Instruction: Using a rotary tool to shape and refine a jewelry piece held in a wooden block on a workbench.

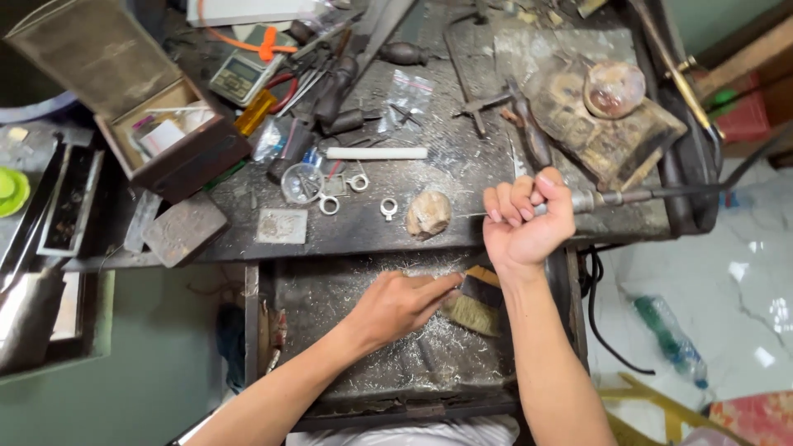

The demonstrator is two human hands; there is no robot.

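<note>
With the brush (475, 307) gripped by the left hand (396, 304) and the rotary handpiece (607, 198) clenched at two o'clock by the right hand (525, 216), filings (413, 363) could be swept out of the drawer (289, 330).

Even daylight, soft shadows, wide-angle bending at edges, mostly sharp.

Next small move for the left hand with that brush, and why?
Probably a short sweep toward the body: the left hand holds the brush with its bristles on the drawer floor, where metal filings lie scattered. The right hand grips the rotary handpiece above, apart from the brush.
</note>
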